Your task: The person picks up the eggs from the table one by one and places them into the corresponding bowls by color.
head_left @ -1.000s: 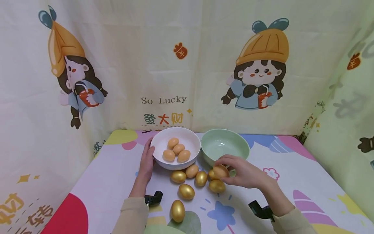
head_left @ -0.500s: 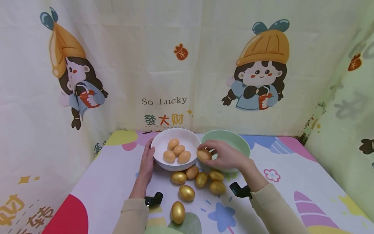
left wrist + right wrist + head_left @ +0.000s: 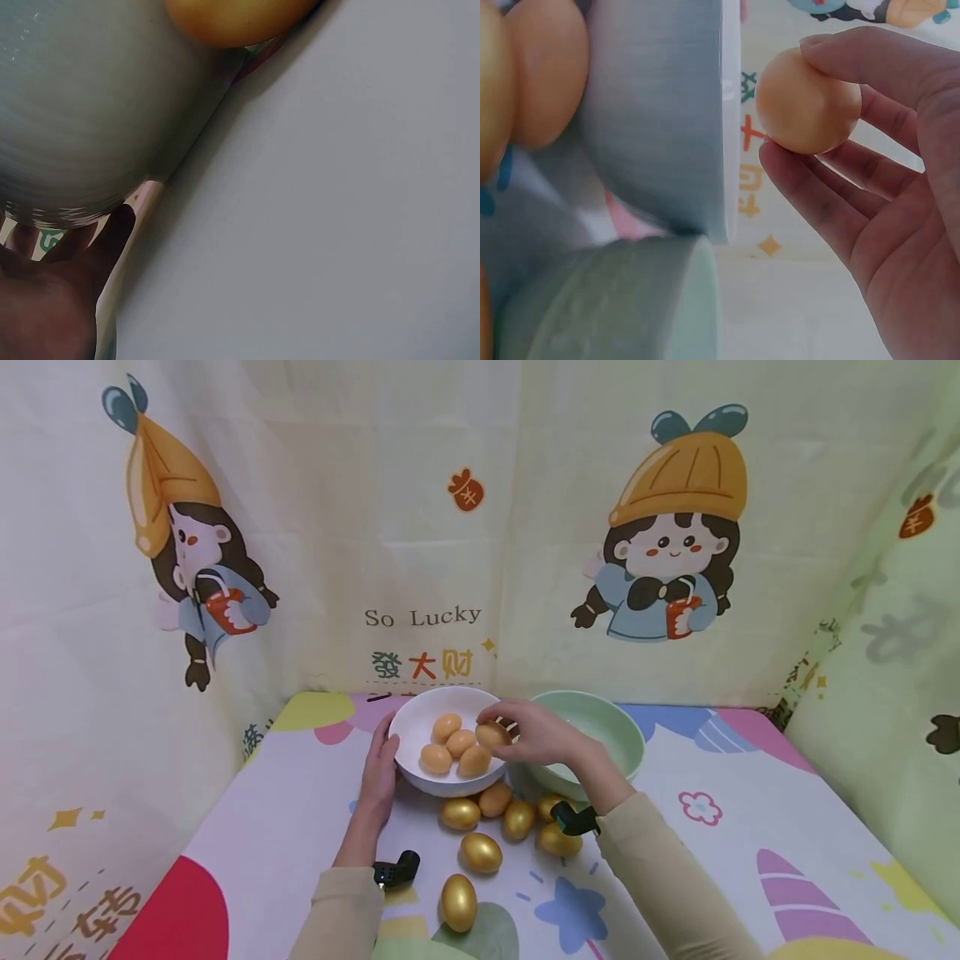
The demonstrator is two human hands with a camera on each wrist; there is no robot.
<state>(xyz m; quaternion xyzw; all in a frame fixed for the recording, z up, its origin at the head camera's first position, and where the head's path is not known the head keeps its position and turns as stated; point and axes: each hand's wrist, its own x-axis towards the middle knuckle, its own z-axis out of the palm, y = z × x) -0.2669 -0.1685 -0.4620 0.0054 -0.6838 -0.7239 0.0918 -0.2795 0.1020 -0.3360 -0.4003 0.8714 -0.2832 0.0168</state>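
Observation:
My right hand (image 3: 536,731) pinches a brown egg (image 3: 492,735) between thumb and fingertips, over the right side of the white bowl (image 3: 408,727). The right wrist view shows the held egg (image 3: 802,105) clear of the bowl's rim. Several brown eggs (image 3: 436,758) lie inside the white bowl. My left hand (image 3: 378,777) rests against that bowl's left outer side; in the left wrist view its fairly straight fingers touch the wall. One brown egg (image 3: 495,799) sits on the table in front of the bowl, beside several golden eggs (image 3: 481,852).
A green bowl (image 3: 626,735) stands right of the white bowl, partly hidden by my right hand. Another golden egg (image 3: 458,902) lies nearer the front. A patterned cloth covers the table (image 3: 675,877), and a printed curtain (image 3: 540,568) hangs behind it.
My right hand has carried the brown egg from beside the golden eggs, up and leftward past the green bowl, to above the white bowl. My left hand has stayed on the bowl.

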